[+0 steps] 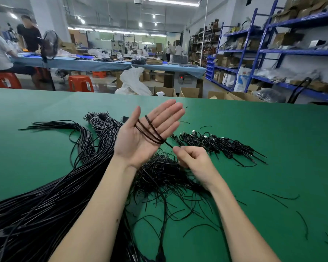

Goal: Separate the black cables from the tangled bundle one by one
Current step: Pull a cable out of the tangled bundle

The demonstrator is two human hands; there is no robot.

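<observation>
Cables first, far left of the frame: a thick black bundle (pixel 45 201) sweeping from the lower left corner up toward the middle, laid along the green table (pixel 273 133), with loose ends fanned out flat at the upper left of the mat, probably so single strands can be picked off the end. Just right of that, left hand (pixel 146 133) raised palm-up above the heap, fingers straight and relaxed, thumb out, gripping nothing; several loops of one black cable (pixel 150 132) draped across palm and fingers, apparently using the flat hand as a former for coiling. Below and behind the wrist, a tangled pile (pixel 163 173) of thin strands lying on the mat at centre frame, seemingly the knot being worked down. Right of the palm, right hand (pixel 191 157) held lower, fingers curled with thumb and forefinger pinched; cable tail runs from the loops down toward that pinch and appears to be held there, though the exact contact is partly hidden. Likely feeding the strand taut to keep the turns neat. Farther right, upper middle of the mat, a row of finished coils (pixel 216 142) lying side by side, well apart from the tangle, presumably to keep sorted from unsorted. Lower right, a few stray offcuts (pixel 273 197) scattered on bare green.
</observation>
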